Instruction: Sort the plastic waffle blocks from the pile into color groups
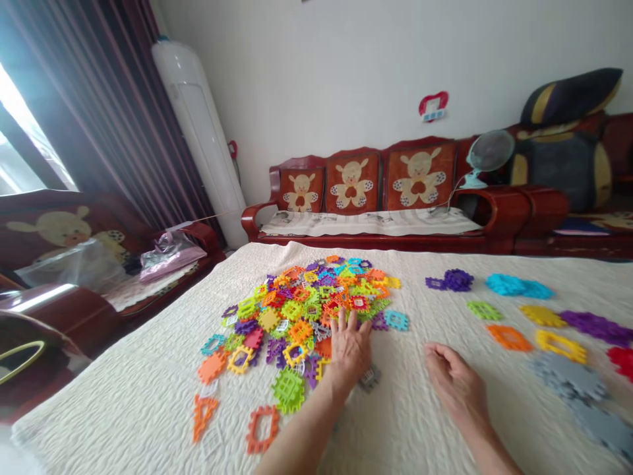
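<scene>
My left hand (pixel 351 344) reaches over the right front side of a big heap of interlocking plastic tiles (pixel 291 310), fingers spread and touching the pieces. An orange tile (pixel 324 348) and a grey tile (pixel 370 377) lie beside it. To the right, my right hand (pixel 455 381) rests low over the cloth, its fingers curled in; whether anything is inside them is hidden. Between the hands and farther back is a light-blue frame tile (pixel 396 320). Near my left forearm lie a green tile (pixel 288 389) and an orange frame tile (pixel 262 429).
Tiles grouped by colour lie at the right: purple (pixel 458 280), blue (pixel 517 286), yellow (pixel 542 316), orange (pixel 509 337), grey (pixel 568 376) and red (pixel 620 362). A pale quilted cloth (pixel 133 389) covers the surface. Beyond stand a wooden sofa (pixel 509 214) and a fan (pixel 490 152).
</scene>
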A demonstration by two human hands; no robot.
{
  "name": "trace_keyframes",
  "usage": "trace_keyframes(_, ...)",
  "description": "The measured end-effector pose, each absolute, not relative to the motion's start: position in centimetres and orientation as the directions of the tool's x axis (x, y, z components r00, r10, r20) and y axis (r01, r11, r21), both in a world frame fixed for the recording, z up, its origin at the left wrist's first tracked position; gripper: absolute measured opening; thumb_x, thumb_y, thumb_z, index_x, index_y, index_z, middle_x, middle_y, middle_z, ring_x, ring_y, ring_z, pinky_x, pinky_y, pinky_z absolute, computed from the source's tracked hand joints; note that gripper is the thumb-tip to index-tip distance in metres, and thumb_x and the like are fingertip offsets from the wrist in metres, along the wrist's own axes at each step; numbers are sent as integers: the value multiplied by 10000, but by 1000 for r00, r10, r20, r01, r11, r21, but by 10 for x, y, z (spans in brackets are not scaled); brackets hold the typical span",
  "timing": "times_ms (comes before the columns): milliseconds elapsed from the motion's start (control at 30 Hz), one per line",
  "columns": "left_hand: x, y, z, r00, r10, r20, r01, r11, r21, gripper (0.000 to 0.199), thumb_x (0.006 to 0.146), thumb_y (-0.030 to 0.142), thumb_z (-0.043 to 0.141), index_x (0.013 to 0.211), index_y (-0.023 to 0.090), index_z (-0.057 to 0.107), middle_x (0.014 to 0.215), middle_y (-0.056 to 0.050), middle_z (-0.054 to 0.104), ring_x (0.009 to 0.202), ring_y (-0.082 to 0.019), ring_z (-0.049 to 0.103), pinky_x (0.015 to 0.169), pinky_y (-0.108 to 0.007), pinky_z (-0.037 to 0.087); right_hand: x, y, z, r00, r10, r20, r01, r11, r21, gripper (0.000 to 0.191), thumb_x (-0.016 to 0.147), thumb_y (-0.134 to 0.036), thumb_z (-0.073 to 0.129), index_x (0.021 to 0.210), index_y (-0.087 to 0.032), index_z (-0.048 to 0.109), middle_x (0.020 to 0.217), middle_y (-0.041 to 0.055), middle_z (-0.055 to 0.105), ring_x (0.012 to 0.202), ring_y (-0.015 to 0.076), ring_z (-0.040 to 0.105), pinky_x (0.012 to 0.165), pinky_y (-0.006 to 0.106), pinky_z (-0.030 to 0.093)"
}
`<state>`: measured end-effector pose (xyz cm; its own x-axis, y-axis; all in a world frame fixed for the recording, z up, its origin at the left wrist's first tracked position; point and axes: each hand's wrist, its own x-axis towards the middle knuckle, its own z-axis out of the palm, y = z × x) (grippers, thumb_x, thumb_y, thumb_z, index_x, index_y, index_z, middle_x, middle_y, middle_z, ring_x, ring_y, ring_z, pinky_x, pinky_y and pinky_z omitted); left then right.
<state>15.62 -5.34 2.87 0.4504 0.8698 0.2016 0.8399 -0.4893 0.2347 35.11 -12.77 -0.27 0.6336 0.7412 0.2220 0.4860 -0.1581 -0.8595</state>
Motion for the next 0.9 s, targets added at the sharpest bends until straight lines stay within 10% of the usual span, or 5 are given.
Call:
trace_keyframes(600, 132, -48, 42, 283, 937, 205, 900, -333, 280, 271, 900, 264, 472, 1090, 212, 659, 1116, -102, 656, 1070, -267, 557, 964, -398, 433, 351, -126, -1, 634, 738, 231, 503, -167, -848, 456, 653, -612, 503, 759, -224, 718, 686, 74, 744, 647, 266, 671, 585, 340, 482)
trace_keyframes(900, 91, -12, 44, 13, 970, 244, 962, -79, 262, 567, 891, 458, 546, 1408, 229, 507, 1525, -133, 444, 1407, -351, 350, 1088, -487, 349, 352, -125, -2, 644, 747, 164, 477, -224, -850, 503, 624, -634, 484, 798, -221, 712, 749, 84, 753, 713, 288, 683, 665, 370, 498)
